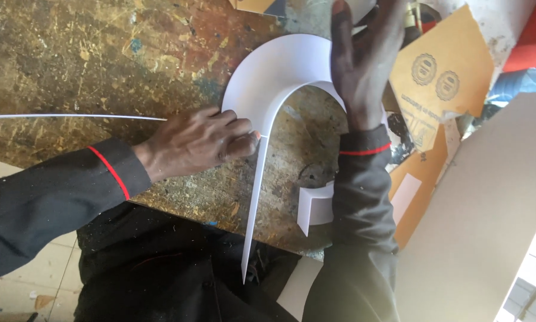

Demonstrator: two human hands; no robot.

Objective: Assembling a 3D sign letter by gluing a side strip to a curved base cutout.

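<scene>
While the view looks straight down, two bare hands work a white curved strip on a worn surface.

Left hand: the left hand (199,142) lies knuckles up, its fingers (239,143) curled closed and pinching the edge of the white strip (274,77) where the curve meets its straight leg.

Right hand: the right hand (363,59) is flat and spread, fingers open, pressed against the right side of the arch; it grips nothing.

White strip: bent into an arch standing on edge on the surface (89,53); one long leg runs down past the near edge, the other ends in a short folded piece (315,209) beside the right sleeve.

Surface: scuffed, stained brown and gold, with flecks of blue paint.

Thin white line: a narrow white strip seen edge-on (71,116) runs from the left border to the left hand.

Brown cardboard: a torn tan sheet (440,65) lies right of the right hand, bearing two round dark seals side by side and dark print; a second tan scrap (417,191) below it carries a pale rectangular label (406,197).

Grey board: a large plain grey board (482,209) slants across the right side.

Sleeves: both are dark with a thin red band at the cuff (110,172).

Floor: pale tiles show at lower left (23,286).
</scene>
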